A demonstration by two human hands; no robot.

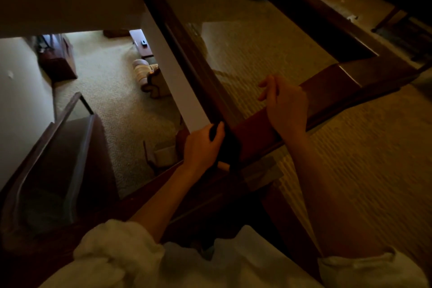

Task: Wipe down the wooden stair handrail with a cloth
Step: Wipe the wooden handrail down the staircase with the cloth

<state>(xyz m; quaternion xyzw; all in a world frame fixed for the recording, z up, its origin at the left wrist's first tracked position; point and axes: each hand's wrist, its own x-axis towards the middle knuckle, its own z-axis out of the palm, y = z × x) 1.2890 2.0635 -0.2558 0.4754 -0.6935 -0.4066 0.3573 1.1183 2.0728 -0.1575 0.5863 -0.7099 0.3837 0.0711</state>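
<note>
Far left of the dark, reddish-brown wooden handrail [257,133], and below it, a pale wall drops beside a second dark stair rail with a glass panel [46,147]. Still left of the handrail and far beneath it lies a lower room floored in beige looped carpet [105,91], with a dark wooden cabinet [58,63] and a cream striped upholstered chair [145,72] standing on it. A white-faced wall edge [173,77] slants up just left of the handrail. At the handrail's corner the left hand [202,145] has its fingers clenched around a dark, bunched cloth [228,147], which lies pressed against the wood there. Further right along the handrail the right hand [286,105] rests on top, fingers loose and partly lifted, grasping nothing. Right of the handrail spreads ribbed tan carpet [374,147] on the landing, dimly lit. Both forearms are bare, with rolled white sleeves [117,248] nearest the camera
</note>
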